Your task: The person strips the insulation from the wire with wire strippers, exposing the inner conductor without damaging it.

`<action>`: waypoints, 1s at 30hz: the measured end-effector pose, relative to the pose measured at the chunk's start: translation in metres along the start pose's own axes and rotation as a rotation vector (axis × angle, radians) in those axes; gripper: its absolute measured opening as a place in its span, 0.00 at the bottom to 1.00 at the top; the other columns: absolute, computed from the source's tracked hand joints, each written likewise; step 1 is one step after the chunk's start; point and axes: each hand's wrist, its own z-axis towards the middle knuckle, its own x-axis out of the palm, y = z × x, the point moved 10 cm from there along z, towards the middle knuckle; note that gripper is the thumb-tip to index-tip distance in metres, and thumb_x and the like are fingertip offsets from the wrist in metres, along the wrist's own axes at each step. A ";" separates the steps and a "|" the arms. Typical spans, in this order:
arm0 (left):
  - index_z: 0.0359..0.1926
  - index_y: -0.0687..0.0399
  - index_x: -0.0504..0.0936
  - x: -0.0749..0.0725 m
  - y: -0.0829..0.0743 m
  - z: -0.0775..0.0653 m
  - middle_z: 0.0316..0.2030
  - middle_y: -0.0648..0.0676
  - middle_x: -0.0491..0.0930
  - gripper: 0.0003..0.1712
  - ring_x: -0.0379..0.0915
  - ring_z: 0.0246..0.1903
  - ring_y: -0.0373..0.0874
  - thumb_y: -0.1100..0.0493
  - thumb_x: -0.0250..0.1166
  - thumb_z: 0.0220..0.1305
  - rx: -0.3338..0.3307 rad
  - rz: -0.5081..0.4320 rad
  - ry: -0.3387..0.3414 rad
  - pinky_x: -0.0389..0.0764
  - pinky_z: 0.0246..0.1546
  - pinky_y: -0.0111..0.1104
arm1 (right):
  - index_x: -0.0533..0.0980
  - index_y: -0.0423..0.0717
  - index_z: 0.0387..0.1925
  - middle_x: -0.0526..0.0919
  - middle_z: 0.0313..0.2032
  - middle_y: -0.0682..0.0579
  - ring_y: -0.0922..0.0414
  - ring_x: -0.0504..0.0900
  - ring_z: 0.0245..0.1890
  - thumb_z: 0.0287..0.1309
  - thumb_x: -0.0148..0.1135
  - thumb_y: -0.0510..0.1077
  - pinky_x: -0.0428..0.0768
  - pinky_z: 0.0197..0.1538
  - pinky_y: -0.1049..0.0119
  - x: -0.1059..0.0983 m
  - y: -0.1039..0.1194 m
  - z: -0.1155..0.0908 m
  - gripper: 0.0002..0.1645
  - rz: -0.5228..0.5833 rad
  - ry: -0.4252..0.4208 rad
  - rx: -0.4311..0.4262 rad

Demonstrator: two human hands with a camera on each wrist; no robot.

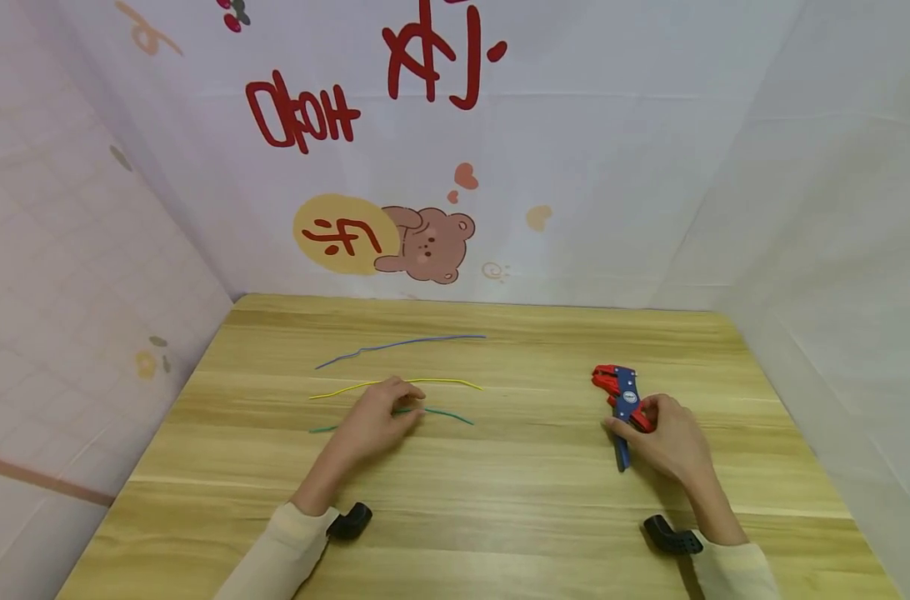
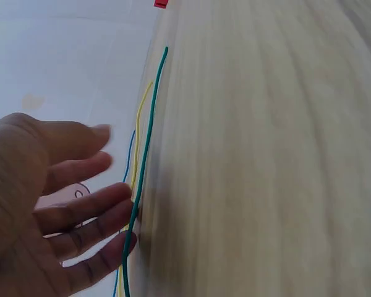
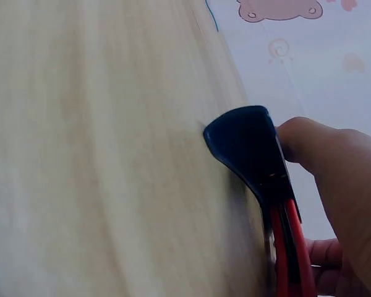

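My left hand (image 1: 376, 419) is low over the table with its fingers loosely bent and nothing between thumb and fingertips. A green wire (image 1: 452, 416) runs beneath it; in the left wrist view, the green wire (image 2: 149, 127) crosses right at the lower fingertips. Just beyond lies a yellow wire (image 1: 443, 381), and farther back a blue wire (image 1: 417, 340). On the right, my right hand (image 1: 672, 435) grips a red and blue wire stripper (image 1: 626, 396) by its handles, thumb on the near side. Its red head points away from me; the blue handle end (image 3: 244, 142) fills the right wrist view's middle.
The wood-grain table (image 1: 500, 492) is bounded at the back by a white cloth wall (image 1: 605, 208) with red characters and a printed bear (image 1: 432, 246). More white cloth closes in both sides. A black wrist device (image 1: 350, 522) sits at each sleeve cuff.
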 end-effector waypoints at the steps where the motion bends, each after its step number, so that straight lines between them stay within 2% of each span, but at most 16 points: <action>1: 0.50 0.52 0.87 0.003 -0.001 0.001 0.45 0.48 0.82 0.14 0.81 0.48 0.43 0.55 0.72 0.65 0.000 0.005 0.016 0.81 0.53 0.41 | 0.73 0.38 0.52 0.79 0.35 0.46 0.53 0.74 0.32 0.54 0.67 0.77 0.68 0.31 0.65 0.000 0.000 0.000 0.48 0.003 -0.006 0.004; 4: 0.49 0.50 0.88 0.010 -0.002 0.004 0.46 0.49 0.80 0.14 0.75 0.49 0.45 0.55 0.74 0.63 -0.008 0.012 0.057 0.77 0.53 0.42 | 0.73 0.38 0.50 0.78 0.35 0.45 0.53 0.73 0.31 0.54 0.68 0.75 0.67 0.31 0.64 -0.001 0.000 0.001 0.46 0.014 -0.025 0.014; 8: 0.44 0.42 0.89 0.017 0.000 0.008 0.44 0.49 0.75 0.08 0.68 0.45 0.45 0.54 0.74 0.64 -0.029 0.035 0.087 0.72 0.45 0.39 | 0.73 0.38 0.48 0.77 0.34 0.46 0.53 0.73 0.31 0.54 0.69 0.74 0.66 0.29 0.64 -0.001 -0.001 0.002 0.45 0.014 -0.053 0.033; 11: 0.37 0.36 0.87 0.020 0.002 0.010 0.40 0.48 0.75 0.03 0.65 0.41 0.43 0.53 0.73 0.65 -0.046 0.062 0.092 0.69 0.39 0.36 | 0.73 0.40 0.46 0.77 0.34 0.46 0.54 0.72 0.29 0.54 0.69 0.73 0.65 0.29 0.64 0.000 -0.003 0.002 0.42 0.012 -0.070 0.054; 16: 0.31 0.35 0.85 0.021 0.001 0.013 0.35 0.44 0.74 0.07 0.62 0.39 0.41 0.54 0.72 0.65 -0.060 0.072 0.068 0.67 0.37 0.36 | 0.74 0.41 0.44 0.77 0.34 0.47 0.54 0.72 0.29 0.54 0.69 0.73 0.65 0.28 0.64 -0.002 -0.005 0.001 0.40 0.011 -0.079 0.079; 19: 0.30 0.37 0.84 0.023 0.000 0.014 0.34 0.44 0.73 0.07 0.63 0.38 0.41 0.54 0.72 0.65 -0.055 0.093 0.049 0.68 0.37 0.36 | 0.76 0.40 0.44 0.77 0.33 0.47 0.54 0.72 0.27 0.54 0.68 0.74 0.65 0.27 0.64 -0.001 -0.003 -0.001 0.41 0.005 -0.058 0.087; 23: 0.30 0.40 0.83 0.027 -0.001 0.013 0.34 0.44 0.72 0.07 0.62 0.37 0.41 0.53 0.72 0.65 -0.052 0.144 0.032 0.68 0.37 0.34 | 0.78 0.42 0.37 0.77 0.27 0.50 0.55 0.73 0.24 0.54 0.66 0.76 0.66 0.25 0.64 0.002 -0.001 -0.005 0.40 -0.028 -0.002 0.106; 26: 0.29 0.42 0.82 0.027 -0.002 0.011 0.33 0.44 0.71 0.08 0.61 0.36 0.41 0.53 0.71 0.65 -0.053 0.161 0.023 0.66 0.37 0.34 | 0.77 0.44 0.32 0.77 0.24 0.52 0.55 0.74 0.23 0.52 0.66 0.77 0.67 0.25 0.64 0.004 0.001 -0.008 0.38 -0.047 0.037 0.124; 30: 0.30 0.43 0.80 0.027 -0.004 0.010 0.32 0.44 0.70 0.09 0.60 0.34 0.41 0.55 0.70 0.66 -0.046 0.174 0.026 0.66 0.36 0.35 | 0.76 0.45 0.31 0.76 0.24 0.52 0.55 0.73 0.24 0.49 0.68 0.78 0.65 0.26 0.63 0.008 0.003 -0.010 0.40 -0.051 0.106 0.133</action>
